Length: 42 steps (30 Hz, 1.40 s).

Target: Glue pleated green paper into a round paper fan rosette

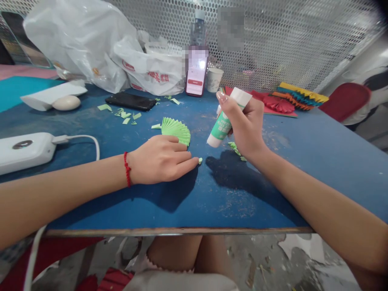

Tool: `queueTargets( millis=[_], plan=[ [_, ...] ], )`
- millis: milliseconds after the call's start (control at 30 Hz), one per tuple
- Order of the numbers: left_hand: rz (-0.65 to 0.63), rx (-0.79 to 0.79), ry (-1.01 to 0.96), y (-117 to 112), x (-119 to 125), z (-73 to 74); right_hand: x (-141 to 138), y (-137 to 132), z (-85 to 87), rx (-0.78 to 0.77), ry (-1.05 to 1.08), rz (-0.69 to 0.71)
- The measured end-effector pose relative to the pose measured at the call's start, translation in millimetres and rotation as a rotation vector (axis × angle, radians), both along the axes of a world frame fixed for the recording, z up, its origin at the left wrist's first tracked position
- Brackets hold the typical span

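Note:
My left hand (160, 159), with a red cord bracelet (127, 169) at the wrist, lies palm down on the blue table. Its fingers stretch to the right and cover the near side of a pleated light-green paper fan (174, 128). A tiny pale paper scrap (200, 161) is at the tip of the nearest finger; my left thumb is hidden. Raised above the table, my right hand (247, 121) is closed round a glue stick (222, 126) with a green label and white ends. The stick tilts, its lower end toward the fan. Green paper scraps (235, 148) lie below my right hand.
A black phone (131, 101) and green cuttings (124, 115) lie behind the fan. White plastic bags (154, 68), an upright lit phone (197, 72) and a paper cup (214, 79) line the back. Folded coloured paper (300, 97) is at right. A white cabled device (26, 151) sits left.

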<state>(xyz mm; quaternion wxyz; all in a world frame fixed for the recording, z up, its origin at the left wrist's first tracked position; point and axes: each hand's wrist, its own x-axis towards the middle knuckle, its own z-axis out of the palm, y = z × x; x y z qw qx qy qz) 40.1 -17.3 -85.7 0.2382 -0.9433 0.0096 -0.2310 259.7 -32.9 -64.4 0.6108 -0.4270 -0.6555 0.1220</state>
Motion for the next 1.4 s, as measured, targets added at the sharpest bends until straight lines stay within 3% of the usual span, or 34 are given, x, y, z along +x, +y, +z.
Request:
queueTargets(
  millis=[167,367,467,533,633,700,800,967,1033,1200,1400],
  plan=[
    [0.026,-0.165,-0.057,-3.2,-2.6,3.6,-0.7,2.8,-2.0,0.076,0.05,-0.024],
    [0.241,-0.888,-0.311,-6.0,-0.9,22.9,-5.9,-2.4,3.2,0.167,0.136,-0.11],
    [0.27,-1.196,-0.08,2.1,-4.9,36.7,-8.0,-6.5,4.2,0.174,0.149,-0.099],
    [0.241,-1.301,0.132,6.6,-9.0,42.8,-9.5,-9.0,3.4,0.177,0.143,-0.082],
    [0.179,-1.355,0.399,5.9,-12.8,45.1,-13.0,-14.0,2.4,0.167,0.099,-0.049],
    [0.214,-1.396,0.485,1.7,-12.9,43.8,-16.1,-18.1,2.8,0.164,0.077,-0.017],
    [0.274,-1.434,0.506,-2.1,-11.9,40.6,-20.6,-23.8,4.5,0.186,0.066,0.043],
    [0.199,-1.343,0.477,6.4,-14.5,34.0,-28.9,-33.5,4.1,0.225,0.01,0.082],
    [0.191,-1.352,0.501,9.3,-16.1,33.2,-35.3,-40.8,2.9,0.238,0.025,0.164],
    [0.384,-1.602,0.521,6.3,-16.7,40.2,-56.2,-66.1,0.6,0.158,-0.089,0.421],
    [0.471,-1.62,0.56,1.6,-12.3,48.8,-67.3,-73.0,-5.9,0.089,-0.272,0.436]
  ],
)
